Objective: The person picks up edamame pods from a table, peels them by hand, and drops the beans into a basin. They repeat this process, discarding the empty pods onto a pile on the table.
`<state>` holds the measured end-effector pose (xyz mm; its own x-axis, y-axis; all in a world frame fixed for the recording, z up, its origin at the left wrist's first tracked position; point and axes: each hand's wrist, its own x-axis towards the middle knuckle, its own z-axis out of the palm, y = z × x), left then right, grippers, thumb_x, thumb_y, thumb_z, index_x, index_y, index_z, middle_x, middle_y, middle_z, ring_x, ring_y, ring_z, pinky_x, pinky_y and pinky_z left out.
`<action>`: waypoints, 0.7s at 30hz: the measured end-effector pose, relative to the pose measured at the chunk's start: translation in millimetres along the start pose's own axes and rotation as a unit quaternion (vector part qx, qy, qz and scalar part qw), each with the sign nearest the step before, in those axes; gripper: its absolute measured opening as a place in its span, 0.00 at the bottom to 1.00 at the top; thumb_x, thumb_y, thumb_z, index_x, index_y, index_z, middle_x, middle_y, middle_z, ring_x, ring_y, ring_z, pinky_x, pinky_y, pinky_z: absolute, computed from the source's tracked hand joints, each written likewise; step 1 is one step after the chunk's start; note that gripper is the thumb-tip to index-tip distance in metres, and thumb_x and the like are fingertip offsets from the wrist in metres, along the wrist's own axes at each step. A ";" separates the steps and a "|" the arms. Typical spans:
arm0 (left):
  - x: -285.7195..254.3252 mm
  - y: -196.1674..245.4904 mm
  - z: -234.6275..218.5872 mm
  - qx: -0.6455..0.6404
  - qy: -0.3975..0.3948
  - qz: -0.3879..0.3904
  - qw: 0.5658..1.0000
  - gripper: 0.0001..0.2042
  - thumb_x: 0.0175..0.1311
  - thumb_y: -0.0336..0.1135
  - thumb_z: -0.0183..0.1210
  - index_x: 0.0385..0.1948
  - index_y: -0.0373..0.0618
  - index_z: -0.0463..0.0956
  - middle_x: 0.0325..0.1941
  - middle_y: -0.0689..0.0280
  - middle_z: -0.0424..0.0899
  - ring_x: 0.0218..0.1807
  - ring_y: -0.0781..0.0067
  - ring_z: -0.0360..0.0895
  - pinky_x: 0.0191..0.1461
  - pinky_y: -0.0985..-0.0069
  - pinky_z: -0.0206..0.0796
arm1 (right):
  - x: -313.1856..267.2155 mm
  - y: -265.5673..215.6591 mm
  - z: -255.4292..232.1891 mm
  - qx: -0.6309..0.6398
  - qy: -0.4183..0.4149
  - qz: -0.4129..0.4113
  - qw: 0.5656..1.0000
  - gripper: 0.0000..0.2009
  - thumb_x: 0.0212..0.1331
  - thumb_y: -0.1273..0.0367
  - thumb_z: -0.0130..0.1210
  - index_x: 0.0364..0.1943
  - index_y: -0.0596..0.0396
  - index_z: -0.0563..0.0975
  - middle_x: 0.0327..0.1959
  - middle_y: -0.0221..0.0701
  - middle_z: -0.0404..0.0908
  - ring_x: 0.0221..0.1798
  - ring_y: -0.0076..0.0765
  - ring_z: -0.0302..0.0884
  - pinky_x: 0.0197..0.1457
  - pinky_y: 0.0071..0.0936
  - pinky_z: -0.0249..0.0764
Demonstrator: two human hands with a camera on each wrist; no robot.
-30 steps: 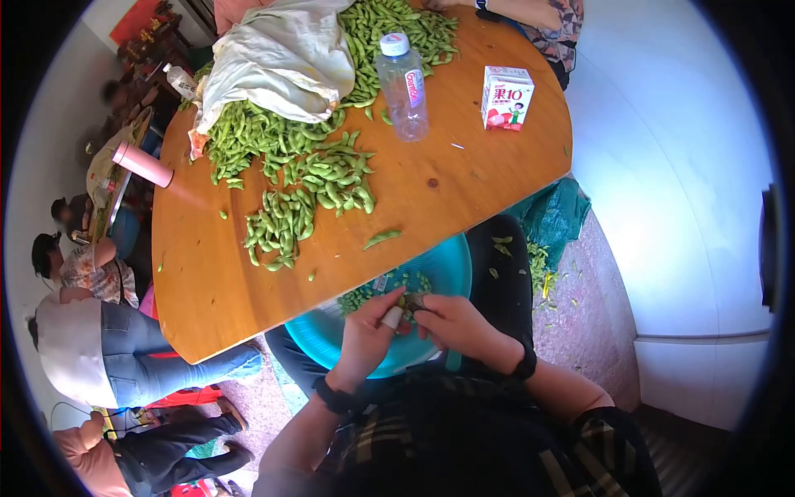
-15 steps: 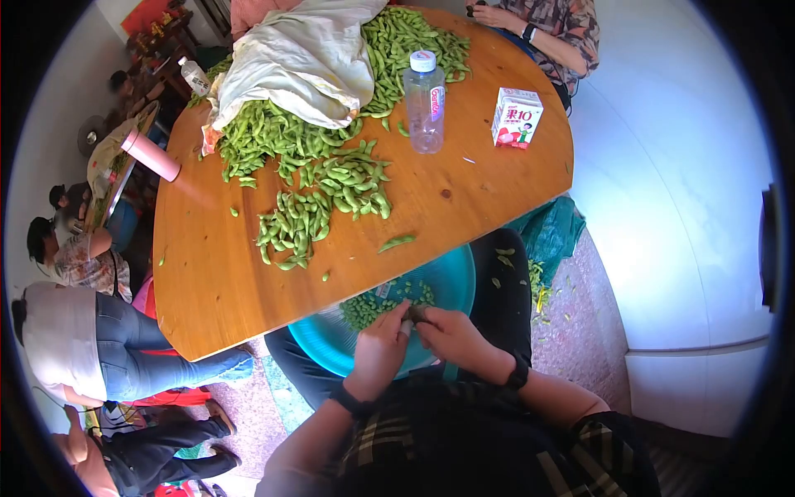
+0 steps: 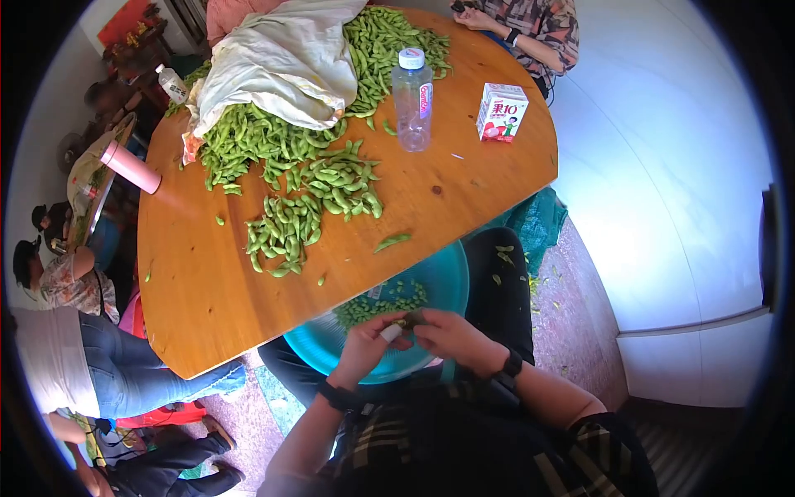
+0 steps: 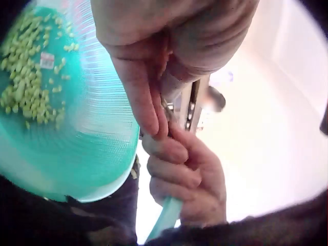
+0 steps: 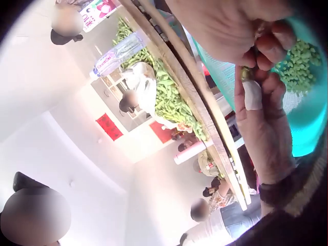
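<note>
My left hand [image 3: 363,348], white tape [image 5: 252,96] round its thumb, meets my right hand [image 3: 465,340] over the near side of a teal basin [image 3: 451,269]. Between the fingertips of both hands sits a small dark-green edamame pod [image 3: 411,318], pinched from either side and mostly hidden by fingers. In the left wrist view the fingers of the right hand [image 4: 179,171] curl in below the left one. Shelled green beans [image 3: 368,310] lie in the basin, heaped toward its far side, with a small label [image 4: 47,60] among them.
A wooden table [image 3: 331,273] edges over the basin. On it lie edamame pods [image 3: 286,232], a pale cloth [image 3: 273,70], a plastic bottle [image 3: 411,103], a drink carton [image 3: 502,113] and a pink tumbler [image 3: 131,167]. A green bag [image 3: 534,224] is at right; people stand and sit around.
The view shifts slightly as the head moves. Both hands stay together over the basin, working at the pod with small finger motions. Across the table, another person's hands have come further into view.
</note>
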<state>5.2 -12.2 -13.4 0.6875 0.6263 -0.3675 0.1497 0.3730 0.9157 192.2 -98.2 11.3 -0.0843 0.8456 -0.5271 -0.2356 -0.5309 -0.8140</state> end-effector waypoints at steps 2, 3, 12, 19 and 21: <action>3.9 -3.9 -5.8 -0.041 -0.006 -0.018 0.999 0.13 0.72 0.29 0.50 0.54 0.36 0.73 0.41 0.59 0.84 0.39 0.70 0.84 0.45 0.75 0.77 | 5.3 1.9 1.2 0.020 -0.006 0.022 1.000 0.10 0.65 0.70 0.50 0.46 0.56 0.77 0.26 0.19 0.70 0.26 0.14 0.64 0.26 0.18 0.62; 5.5 -4.9 -8.8 -0.081 -0.011 -0.037 0.996 0.14 0.73 0.30 0.48 0.55 0.36 0.71 0.42 0.57 0.83 0.38 0.68 0.84 0.45 0.74 0.77 | 12.1 7.5 3.9 -0.023 0.023 -0.029 0.999 0.06 0.64 0.70 0.51 0.39 0.57 0.76 0.23 0.25 0.72 0.23 0.21 0.68 0.26 0.22 0.63; 14.9 -18.9 -11.4 -0.339 -0.011 -0.008 0.941 0.16 0.68 0.28 0.52 0.56 0.38 0.67 0.47 0.61 0.77 0.45 0.70 0.78 0.52 0.71 0.73 | 22.7 -2.9 12.1 -0.344 0.111 -0.272 0.892 0.05 0.61 0.70 0.51 0.33 0.57 0.73 0.27 0.48 0.78 0.33 0.61 0.76 0.33 0.47 0.71; 10.4 -14.7 -0.9 -0.337 -0.005 -0.019 0.941 0.21 0.61 0.26 0.57 0.57 0.41 0.67 0.45 0.65 0.76 0.45 0.72 0.76 0.49 0.75 0.71 | 23.9 -2.5 1.5 -0.295 0.129 -0.297 0.899 0.06 0.61 0.72 0.53 0.40 0.55 0.78 0.26 0.45 0.78 0.28 0.55 0.78 0.30 0.38 0.72; 18.3 -38.5 -14.7 -0.039 -0.056 -0.005 0.998 0.17 0.61 0.29 0.56 0.53 0.43 0.72 0.43 0.62 0.79 0.47 0.67 0.77 0.50 0.71 0.70 | 18.9 -8.3 -10.2 -0.285 0.170 -0.291 0.897 0.08 0.61 0.73 0.53 0.43 0.54 0.79 0.26 0.45 0.78 0.27 0.50 0.79 0.30 0.36 0.72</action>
<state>1.6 -5.0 -57.8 0.7617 0.5444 -0.3514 0.1029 0.4338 0.8951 202.4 -78.3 5.7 0.2158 0.9744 0.0638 0.3981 -0.0281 -0.9169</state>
